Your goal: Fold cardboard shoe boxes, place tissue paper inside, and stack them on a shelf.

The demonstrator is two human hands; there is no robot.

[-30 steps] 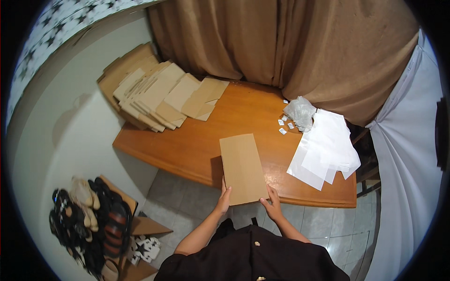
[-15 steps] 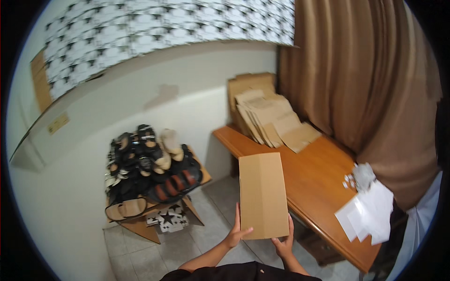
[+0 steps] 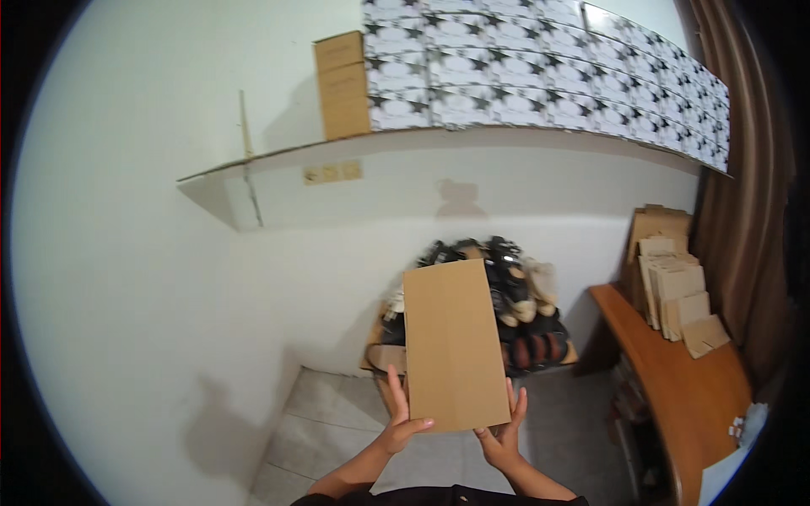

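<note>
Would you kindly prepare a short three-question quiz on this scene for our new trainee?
1. True or false: the left hand and the right hand both hold the cardboard box.
2. Which things does the box partly hide?
A) the wall sockets
B) the shoes
C) the brown curtain
3. Fill in: the wooden table, bearing cardboard pieces, stands toward the picture's ____ side.

Key: 1. True; 2. B; 3. right.

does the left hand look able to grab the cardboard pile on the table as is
Probably not: the left hand is helping hold the box, and the cardboard pile is far off to the right, beyond the right hand.
</note>
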